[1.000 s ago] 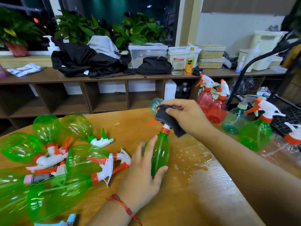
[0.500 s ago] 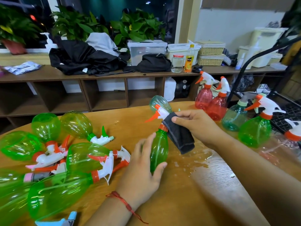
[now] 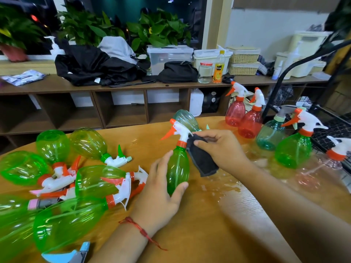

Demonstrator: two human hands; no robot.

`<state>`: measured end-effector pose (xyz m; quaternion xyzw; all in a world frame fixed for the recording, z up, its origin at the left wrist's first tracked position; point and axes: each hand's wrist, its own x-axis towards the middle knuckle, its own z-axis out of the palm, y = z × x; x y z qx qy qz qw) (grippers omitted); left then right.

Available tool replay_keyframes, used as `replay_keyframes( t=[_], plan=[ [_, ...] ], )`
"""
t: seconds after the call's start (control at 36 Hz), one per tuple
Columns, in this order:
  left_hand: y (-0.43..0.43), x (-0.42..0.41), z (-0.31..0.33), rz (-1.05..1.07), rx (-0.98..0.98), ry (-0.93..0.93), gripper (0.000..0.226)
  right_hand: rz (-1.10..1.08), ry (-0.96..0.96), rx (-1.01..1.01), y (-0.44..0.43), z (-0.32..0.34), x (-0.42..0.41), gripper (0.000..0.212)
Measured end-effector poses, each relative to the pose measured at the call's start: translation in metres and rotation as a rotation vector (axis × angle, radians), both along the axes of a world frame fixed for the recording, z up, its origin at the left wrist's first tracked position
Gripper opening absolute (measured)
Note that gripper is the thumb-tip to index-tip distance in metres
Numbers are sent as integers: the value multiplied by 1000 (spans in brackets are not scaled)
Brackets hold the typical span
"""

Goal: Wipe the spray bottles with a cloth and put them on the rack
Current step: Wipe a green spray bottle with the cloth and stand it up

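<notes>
At wooden table [image 3: 209,234], green bottle [image 3: 177,169] in left hand [image 3: 157,196], cloth [image 3: 203,160] in right hand [image 3: 222,149].

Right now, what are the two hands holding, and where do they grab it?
The left hand grips the green spray bottle round its belly. The right hand pinches the dark cloth by its top, beside the bottle's neck.

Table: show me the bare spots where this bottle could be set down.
The table is bare from the puddle to its near edge. The left is crowded with lying bottles, the right with upright bottles.
</notes>
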<state>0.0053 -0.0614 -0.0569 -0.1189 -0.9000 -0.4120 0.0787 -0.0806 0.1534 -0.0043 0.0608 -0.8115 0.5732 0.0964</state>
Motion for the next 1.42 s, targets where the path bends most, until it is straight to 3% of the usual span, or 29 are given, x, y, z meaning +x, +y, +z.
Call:
replay_keyframes(
  t=[0.08, 0.25, 0.36, 0.56, 0.61, 0.67, 0.75, 0.86, 1.0, 1.25, 1.42],
  plan=[
    [0, 3, 5, -2, 59, 24, 82, -20, -14, -68, 5, -2, 12, 22],
    [-5, 2, 11, 37, 111, 50, 104, 96, 24, -302, -8, 5, 28, 27],
    [-10, -3, 12, 62, 183, 82, 91, 157, 27, -384, -23, 15, 35, 27],
    [-25, -16, 23, 132, 922, -29, 77, 55, 37, -501, -32, 6, 53, 26],
    [-24, -16, 25, 95, 1038, -77, 68, 27, 19, -526, -37, 0, 58, 24],
    [-21, -14, 26, 43, 1092, -104, 74, 17, -24, -590, -45, -5, 62, 25],
    [-17, -9, 24, -69, 1130, -115, 80, 60, -130, -735, -62, -8, 69, 27],
    [-17, -4, 24, -151, 1075, -103, 69, 151, -280, -826, -68, 2, 71, 30],
    [-25, -5, 31, -105, 1048, -69, 72, 303, -354, -767, -54, 5, 64, 38],
    [-26, -3, 26, -190, 978, -187, 70, 440, -497, -733, -45, 1, 61, 57],
    [-18, -1, 23, -197, 925, -224, 73, 450, -475, -595, -44, 8, 49, 51]
  ],
)
